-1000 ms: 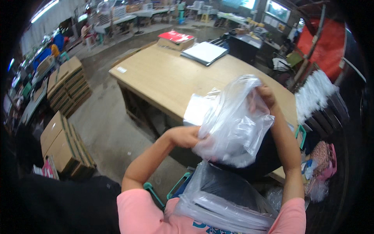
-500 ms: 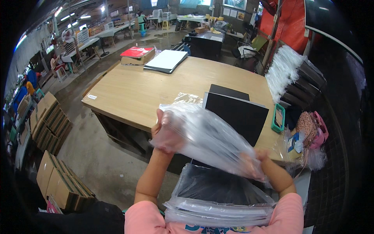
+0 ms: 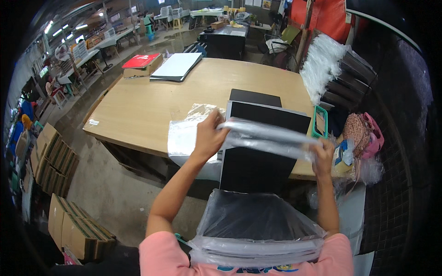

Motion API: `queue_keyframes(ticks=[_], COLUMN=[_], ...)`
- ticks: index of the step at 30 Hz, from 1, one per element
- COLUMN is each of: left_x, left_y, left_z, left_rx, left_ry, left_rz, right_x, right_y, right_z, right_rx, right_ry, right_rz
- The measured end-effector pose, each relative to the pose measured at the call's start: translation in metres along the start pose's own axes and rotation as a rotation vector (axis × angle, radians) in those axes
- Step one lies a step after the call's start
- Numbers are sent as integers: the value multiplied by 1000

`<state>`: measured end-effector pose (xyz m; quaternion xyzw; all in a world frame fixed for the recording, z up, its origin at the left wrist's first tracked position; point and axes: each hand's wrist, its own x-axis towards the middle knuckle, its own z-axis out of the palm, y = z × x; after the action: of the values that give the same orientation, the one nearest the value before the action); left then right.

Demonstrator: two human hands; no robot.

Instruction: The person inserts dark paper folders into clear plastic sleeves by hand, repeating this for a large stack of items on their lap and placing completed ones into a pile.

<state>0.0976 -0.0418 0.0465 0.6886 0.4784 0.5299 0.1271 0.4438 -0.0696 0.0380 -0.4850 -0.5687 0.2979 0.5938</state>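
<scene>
A clear plastic bag (image 3: 269,134), gathered into a blurred band, stretches between my two hands above the table. My left hand (image 3: 212,137) pinches its left end, and my right hand (image 3: 323,154) is closed round the right end. Under the bag, flat black panels with pale edges (image 3: 258,168) lie over the table's near edge. Left of them is a pile of clear plastic bags (image 3: 182,138), shiny and partly hidden by my left arm. Against my body sits a plastic-wrapped black panel (image 3: 253,214) with folded plastic along its near side.
The wooden table (image 3: 152,108) carries a white-topped stack (image 3: 176,67) and a box with a red item (image 3: 142,61) at its far left. A green basket (image 3: 320,122) and bags (image 3: 357,135) are at the right. Flattened cartons (image 3: 76,225) stand at the left.
The plastic bag was spread wide over my hands and is now drawn into a narrow band. Both hands have moved up, and the view has shifted, showing the plastic pile at the left.
</scene>
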Motion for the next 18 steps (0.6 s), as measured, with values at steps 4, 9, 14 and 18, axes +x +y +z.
queue_keyframes(ticks=[4,9,14,18], left_x=[24,-2,-26,-67], left_y=[7,46,22,-17], left_z=[21,-35,-67,-60], left_rx=[577,219,-711,-947], left_ry=[64,-87,-637,-770], left_rz=[97,-63,-721,-955], right_x=[63,22,-24,-65], right_y=[4,-7,-36,7], right_z=[41,25,-15,-29], right_rx=[-540,-249,320,784], right_ry=[368,141,-341,-436], right_rz=[-566,-378,281,559])
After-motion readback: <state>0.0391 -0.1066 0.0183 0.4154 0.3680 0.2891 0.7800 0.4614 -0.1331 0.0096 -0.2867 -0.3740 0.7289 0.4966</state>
